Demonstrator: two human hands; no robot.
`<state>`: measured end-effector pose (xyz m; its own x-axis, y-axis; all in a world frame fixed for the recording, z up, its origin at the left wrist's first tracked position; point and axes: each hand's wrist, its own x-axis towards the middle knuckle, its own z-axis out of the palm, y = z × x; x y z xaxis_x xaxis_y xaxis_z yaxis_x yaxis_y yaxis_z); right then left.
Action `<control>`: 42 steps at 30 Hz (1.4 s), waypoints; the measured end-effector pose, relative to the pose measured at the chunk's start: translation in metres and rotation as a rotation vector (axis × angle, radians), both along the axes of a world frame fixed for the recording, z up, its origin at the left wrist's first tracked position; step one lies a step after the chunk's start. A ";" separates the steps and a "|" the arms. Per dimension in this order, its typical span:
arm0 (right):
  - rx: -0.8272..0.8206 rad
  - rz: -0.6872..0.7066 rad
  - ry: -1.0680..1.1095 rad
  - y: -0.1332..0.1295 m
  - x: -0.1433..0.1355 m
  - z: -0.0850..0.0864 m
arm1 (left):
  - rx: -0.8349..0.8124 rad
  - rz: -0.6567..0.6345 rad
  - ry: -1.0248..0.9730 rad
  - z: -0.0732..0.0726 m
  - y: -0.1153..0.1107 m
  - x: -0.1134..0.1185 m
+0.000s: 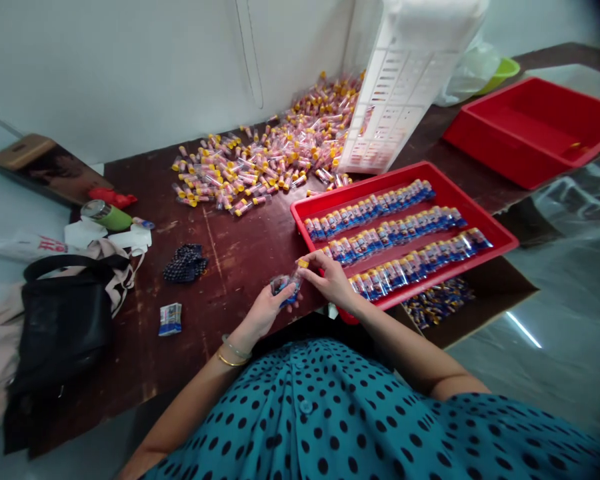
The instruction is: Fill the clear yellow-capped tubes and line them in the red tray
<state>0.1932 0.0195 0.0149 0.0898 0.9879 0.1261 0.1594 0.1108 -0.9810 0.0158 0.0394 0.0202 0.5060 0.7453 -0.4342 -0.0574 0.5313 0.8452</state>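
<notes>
Holding a small clear-and-blue bundle (281, 287) in the curled left hand (265, 312), by the near edge of the desk (230, 243). Pinching a yellow cap (303, 264) with the right hand (334, 283), just past the bundle, toward one o'clock. Hard to tell the number of things inside the bundle. Looks only part done there.

At nine o'clock, lying on the desk, a flat blue-and-white packet (171, 320). At two o'clock, close by the right hand, a red tray (503, 241) with three long rows (420, 263) of yellow-topped tubes in blue wraps, all lined up side by side. Seems like the finished lot, with strips of bare red between. At three o'clock, lower than the desk, a brown box (505, 303) with lots of blue and yellow bits (437, 300) in a jumble; too small to tell if done or not.

Farther off, at twelve o'clock, a big messy heap (260, 170) of pink tubes with yellow caps, no blue showing. Seems like the part left, and plenty of it. At one o'clock, right by the heap, a tall white basket (410, 80) with holes. Off at two o'clock, past the rows, another red tray (545, 127), with just a speck of yellow inside.
</notes>
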 end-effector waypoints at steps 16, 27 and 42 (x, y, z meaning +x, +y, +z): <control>0.087 -0.102 -0.114 -0.016 -0.005 0.002 | 0.088 -0.012 0.018 0.008 0.005 0.008; 0.024 -0.046 0.106 -0.018 -0.007 -0.001 | 0.054 0.023 -0.014 0.000 0.004 0.009; -0.001 0.121 0.099 -0.033 0.007 0.005 | -0.152 0.046 -0.102 0.002 -0.001 0.028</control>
